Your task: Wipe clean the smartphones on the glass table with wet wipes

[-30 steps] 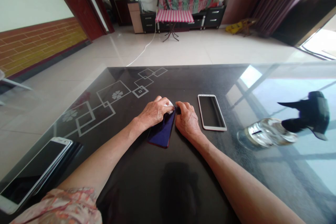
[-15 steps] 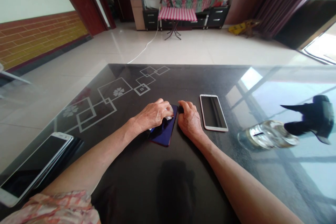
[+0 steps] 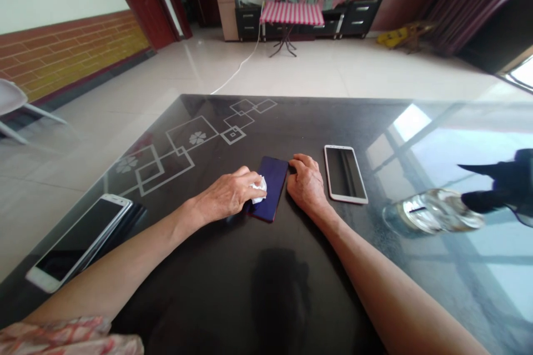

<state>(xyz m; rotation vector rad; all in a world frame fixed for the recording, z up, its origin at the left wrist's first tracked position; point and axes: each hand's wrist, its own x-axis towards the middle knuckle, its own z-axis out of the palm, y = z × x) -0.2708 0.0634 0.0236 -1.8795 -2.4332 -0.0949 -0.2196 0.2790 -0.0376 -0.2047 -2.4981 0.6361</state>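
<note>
A blue phone with a thin red edge lies flat on the dark glossy table. My left hand pinches a crumpled white tissue and presses it on the left part of the phone. Right beside the phone's other long edge, my right hand rests on the table with its fingers curled together. Its fingertips are close to the phone's upper right corner; whether they touch it I cannot tell. Nothing shows inside the right hand.
A white-framed phone lies just right of my right hand. Farther right is a clear spray bottle with a black nozzle. By my left forearm, another white phone lies on top of a dark item. A white chair stands beyond the left side.
My left hand has slid the tissue from the upper right of the blue phone toward its left side, baring more of the screen. My right hand stays beside the phone. The view has shifted slightly.
</note>
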